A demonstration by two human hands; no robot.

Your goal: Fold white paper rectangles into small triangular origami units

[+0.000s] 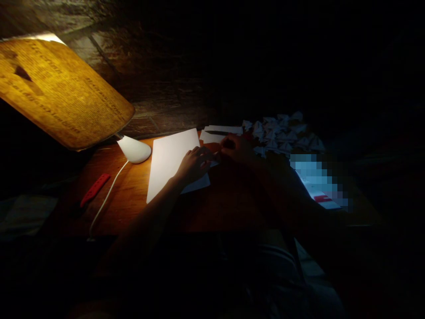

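Observation:
Over the right edge of a large white paper sheet [169,159], my left hand [195,163] has its fingers bent toward a small white piece of paper [215,163]. My right hand [237,148] meets it there, thumb and fingertips pinched at the same small piece. Much of that piece is hidden by my fingers and by shadow. Behind my hands, a dark pointed blade [216,132] lies on more white paper [232,129]. Several small folded paper shapes [270,133] are heaped beyond my right hand.
A lamp with a yellow printed shade [73,97] and white base [134,150] stands at the left; its white cord [108,199] crosses the wooden table [133,195]. A red slotted object [95,189] lies near the left edge. A lit, partly blurred surface [318,184] is at the right.

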